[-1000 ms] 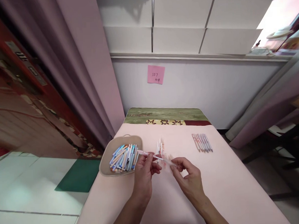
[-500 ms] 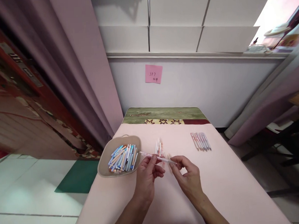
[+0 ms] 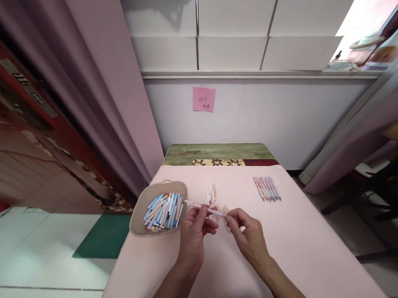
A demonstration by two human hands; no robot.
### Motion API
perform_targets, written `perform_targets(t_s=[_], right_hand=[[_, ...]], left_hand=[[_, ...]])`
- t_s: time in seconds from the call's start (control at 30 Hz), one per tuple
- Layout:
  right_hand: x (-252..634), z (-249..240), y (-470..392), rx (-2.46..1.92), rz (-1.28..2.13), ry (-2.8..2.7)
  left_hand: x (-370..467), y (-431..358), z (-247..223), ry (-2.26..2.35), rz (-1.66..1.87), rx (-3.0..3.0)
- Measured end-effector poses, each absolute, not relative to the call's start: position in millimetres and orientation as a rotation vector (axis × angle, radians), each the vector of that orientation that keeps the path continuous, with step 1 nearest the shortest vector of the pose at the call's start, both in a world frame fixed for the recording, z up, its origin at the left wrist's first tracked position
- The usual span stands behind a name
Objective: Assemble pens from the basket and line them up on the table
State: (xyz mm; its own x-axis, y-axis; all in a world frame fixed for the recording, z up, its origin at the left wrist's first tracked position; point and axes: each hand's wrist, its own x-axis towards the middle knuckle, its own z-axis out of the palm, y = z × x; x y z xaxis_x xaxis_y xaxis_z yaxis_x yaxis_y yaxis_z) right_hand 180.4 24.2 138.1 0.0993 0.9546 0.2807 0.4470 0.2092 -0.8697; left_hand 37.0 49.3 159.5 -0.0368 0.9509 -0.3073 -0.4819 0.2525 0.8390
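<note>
A slim pale pen with pinkish markings (image 3: 193,205) is held above the table, slanting down to the right. My left hand (image 3: 193,241) grips its middle between thumb and fingers. At the pen's right end, the thumb and forefinger of my right hand (image 3: 249,235) are closed on it; the tip is hidden by them. Just beyond my hands, several light-coloured pen parts (image 3: 211,195) lie on the table, partly covered by my fingers. To the right lies a neat row of several pens (image 3: 267,189).
A beige basket (image 3: 135,222) full of blue, orange and white pen pieces stands at the table's left edge. The table has a pale pink cover (image 3: 289,250). Behind it, a pink note (image 3: 204,99) is stuck to the wall. A purple curtain hangs at left.
My right thumb and forefinger have closed on the pen's right end. My left hand keeps its grip, and the pen has shifted slightly left. Basket and row of pens stay put.
</note>
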Motion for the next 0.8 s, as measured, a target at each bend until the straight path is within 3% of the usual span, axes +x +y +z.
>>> perform_targets(t_s=[0.27, 0.47, 0.63, 0.8], right_hand=[[180.2, 137.6, 26.2, -1.386, 0.552, -1.531], [179.3, 133.8, 26.7, -1.427, 0.753, -1.515], [178.2, 134.2, 25.8, -1.395, 0.582, -1.498], [179.5, 134.0, 24.4, -1.44, 0.791, -1.479]], left_hand=[[36.9, 51.4, 159.6, 1.037, 1.262, 0.611], [36.7, 51.9, 161.8, 1.045, 1.258, 0.642], [36.3, 51.9, 162.2, 1.062, 1.27, 0.631], [38.2, 49.6, 160.9, 1.043, 1.237, 0.668]])
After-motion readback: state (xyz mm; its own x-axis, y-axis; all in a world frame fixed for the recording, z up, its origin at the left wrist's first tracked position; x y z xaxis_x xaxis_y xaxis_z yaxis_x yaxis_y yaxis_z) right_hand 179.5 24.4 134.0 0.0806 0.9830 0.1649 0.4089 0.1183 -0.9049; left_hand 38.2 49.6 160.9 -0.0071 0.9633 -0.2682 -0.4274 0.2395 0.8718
